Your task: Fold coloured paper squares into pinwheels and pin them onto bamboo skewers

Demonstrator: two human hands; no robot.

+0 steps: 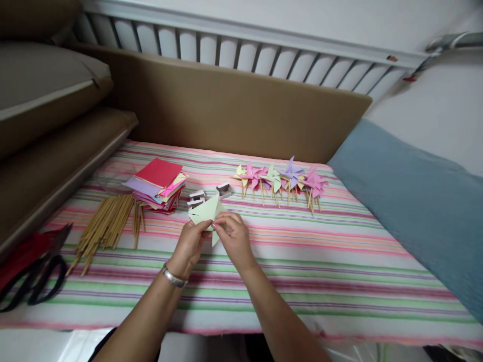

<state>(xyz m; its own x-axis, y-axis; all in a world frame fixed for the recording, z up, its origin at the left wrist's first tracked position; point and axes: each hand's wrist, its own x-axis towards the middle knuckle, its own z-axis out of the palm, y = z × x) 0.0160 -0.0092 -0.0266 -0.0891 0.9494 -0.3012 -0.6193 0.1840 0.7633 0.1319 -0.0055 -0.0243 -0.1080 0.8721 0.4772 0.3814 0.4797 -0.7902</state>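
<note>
A pale green sheet of paper point(204, 210), cut and partly folded in toward its middle, is held up over the striped cloth between both hands. My left hand point(191, 241), with a silver bangle at the wrist, pinches its lower left side. The fingers of my right hand point(234, 236) are closed on the paper near its centre; whether a pin is there too is too small to tell. Just behind the paper stand small open boxes point(224, 190), their contents hard to make out. Finished paper pinwheels point(273, 177) on sticks lie farther back to the right.
To the left are a stack of coloured paper squares point(158, 173), a pile of thin wooden sticks point(105, 221) and black-handled scissors point(41, 274) by a red bag. Brown cushions point(56, 115) rise at the left; a brown board point(234, 105) stands along the back.
</note>
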